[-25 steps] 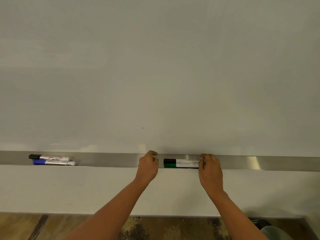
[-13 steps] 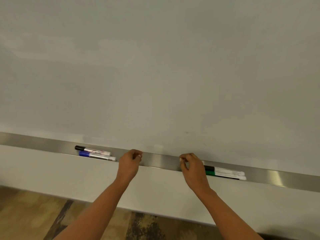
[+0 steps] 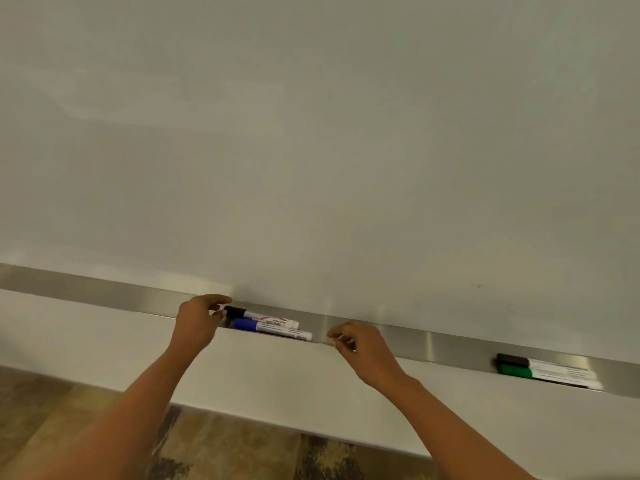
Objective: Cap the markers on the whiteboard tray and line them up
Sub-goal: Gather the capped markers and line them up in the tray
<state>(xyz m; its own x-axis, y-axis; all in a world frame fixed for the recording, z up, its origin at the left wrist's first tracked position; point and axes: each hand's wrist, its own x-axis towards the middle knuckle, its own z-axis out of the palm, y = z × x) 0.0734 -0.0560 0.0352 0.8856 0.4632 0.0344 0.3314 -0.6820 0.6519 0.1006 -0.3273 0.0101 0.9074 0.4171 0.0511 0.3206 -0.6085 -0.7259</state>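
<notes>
The left hand (image 3: 199, 320) reaches up to the long brushed-metal tray (image 3: 433, 341). Its thumb is above and its curled fingers (image 3: 217, 315) are below the left end of a black-capped white marker (image 3: 261, 316). The fingertips are right at the cap, but I cannot tell whether they pinch it or only come close.

At 3 o'clock from that hand, the marker lies lengthwise in the tray with its cap pointing to 9 o'clock. A blue-capped white marker (image 3: 273, 329) lies just beside it on the near side, parallel and capped, set a little farther toward 3 o'clock.

The right hand (image 3: 363, 348) is at 3 o'clock from the blue marker's tail, at the tray's front edge. Its fingers are loosely curled and its thumb is close to the forefinger. It holds nothing.

Well apart from both hands, toward 4 o'clock near the right edge, two more markers lie together in the tray. They are a second black-capped marker (image 3: 543, 365) at the back and a green-capped white marker (image 3: 550, 375) in front. Both are capped, with their caps pointing to 9 o'clock.

A pale grey whiteboard (image 3: 311, 150) fills the view from 9 through 12 to 3 o'clock. At 6 o'clock, below a white wall strip, there is a mottled brown floor (image 3: 225, 452).
</notes>
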